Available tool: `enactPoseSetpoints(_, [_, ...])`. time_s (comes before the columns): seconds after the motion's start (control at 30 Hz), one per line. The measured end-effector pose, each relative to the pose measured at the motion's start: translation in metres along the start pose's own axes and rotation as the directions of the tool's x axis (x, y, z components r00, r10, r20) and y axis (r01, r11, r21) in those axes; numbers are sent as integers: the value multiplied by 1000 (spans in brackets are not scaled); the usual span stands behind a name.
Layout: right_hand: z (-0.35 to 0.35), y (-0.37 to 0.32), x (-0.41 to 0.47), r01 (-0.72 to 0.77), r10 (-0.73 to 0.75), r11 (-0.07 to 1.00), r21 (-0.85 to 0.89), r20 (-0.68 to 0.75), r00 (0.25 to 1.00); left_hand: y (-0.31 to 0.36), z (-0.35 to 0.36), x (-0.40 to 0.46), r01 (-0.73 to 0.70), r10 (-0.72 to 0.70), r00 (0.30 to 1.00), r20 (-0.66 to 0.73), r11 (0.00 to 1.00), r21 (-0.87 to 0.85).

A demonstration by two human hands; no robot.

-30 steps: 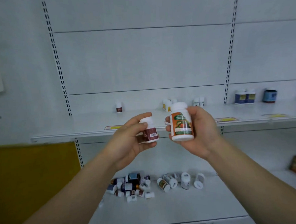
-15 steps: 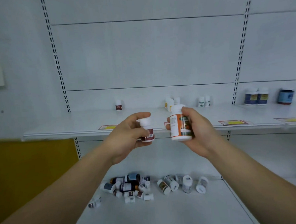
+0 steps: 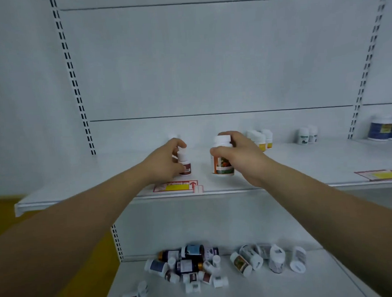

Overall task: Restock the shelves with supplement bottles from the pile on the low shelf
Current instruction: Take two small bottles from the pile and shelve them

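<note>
Since the earlier frame both hands have gone forward from mid-air over the upper shelf [image 3: 305,165], carrying their bottles with them. The left hand [image 3: 163,162] has its fingers curled round a small bottle with a dark red label [image 3: 185,163], which stands just behind the yellow price tag [image 3: 175,186] at the shelf's front edge. The right hand [image 3: 240,154] grips a larger bottle with an orange and green label [image 3: 221,158], thumb and fingers wrapped about its upper half, to the right of that tag and seemingly just clear of the shelf, though blur makes that hard to judge.

To place them well, I would set each base flat, labels facing outward, push them back toward their matching kind, and loosen the fingers only once each stands steady.

Behind and right of the tag stand about three white bottles with yellow labels [image 3: 260,139], then two small white ones [image 3: 306,134], then two or three dark blue ones [image 3: 386,129]. Below the tag, the pile on the low shelf [image 3: 219,264] holds roughly twenty bottles lying loose.
</note>
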State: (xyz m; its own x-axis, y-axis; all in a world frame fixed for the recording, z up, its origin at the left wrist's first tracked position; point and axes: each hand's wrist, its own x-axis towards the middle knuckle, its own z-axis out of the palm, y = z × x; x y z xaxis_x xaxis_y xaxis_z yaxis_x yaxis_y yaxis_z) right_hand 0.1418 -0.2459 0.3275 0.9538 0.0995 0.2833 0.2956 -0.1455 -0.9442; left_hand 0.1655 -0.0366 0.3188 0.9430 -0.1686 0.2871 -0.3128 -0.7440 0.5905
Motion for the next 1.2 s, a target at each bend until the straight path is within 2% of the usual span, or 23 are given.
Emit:
enactPoseSetpoints(0.13, [13,10,32,22,-10,983,-185,65,998,-28,2,44,-34,50,996,-80,981,192])
enactPoseSetpoints(0.27, [15,16,66,28,11,968,-250,151,989,-41,0,80,-93,141,984,-106,926,365])
enactPoseSetpoints(0.53, [6,33,113,23,28,954,-297,166,986,-52,5,131,-60,132,985,-109,863,502])
enactPoseSetpoints(0.77, [6,37,123,34,27,943,-332,179,983,-54,12,142,3,97,982,-159,846,533])
enactPoseSetpoints(0.83, [4,33,121,36,14,946,-321,153,988,-42,11,137,-18,103,984,-148,871,491])
enactPoseSetpoints(0.9, [-1,27,116,39,-9,957,-287,107,994,-22,12,125,-47,86,992,-88,926,374])
enactPoseSetpoints(1.03, [-14,16,90,51,-54,980,-195,-10,998,23,22,86,-2,-5,988,154,999,45])
enactPoseSetpoints(1.1, [-22,14,71,54,-66,987,-152,-75,995,43,32,68,-8,35,973,230,993,-120])
enactPoseSetpoints(1.2, [-39,10,41,50,-64,994,-93,-161,985,72,49,46,-66,135,959,250,962,-266])
